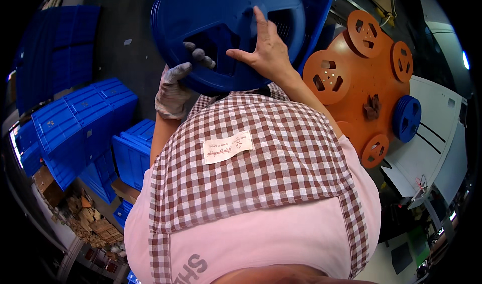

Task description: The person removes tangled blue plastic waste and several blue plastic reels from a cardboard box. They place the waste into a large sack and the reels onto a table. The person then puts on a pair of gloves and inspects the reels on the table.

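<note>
A large blue plastic reel with wide cut-out openings is at the top, close in front of my apron. Several stacked rims show along its left edge, so more than one reel may be there. My left hand, in a pale, soiled glove, grips the near left rim, its fingers coming through an opening and its thumb over the edge. Bare and spread, my right hand lies over the reel's face near the hub. Its index finger points toward the centre and its thumb is stretched out leftward.
Behind the reel is a blue bin. To the right, a big orange table bears orange reels, several blue reels and a crumpled brown item. Blue lidded crates stand at left, near cardboard pieces.
</note>
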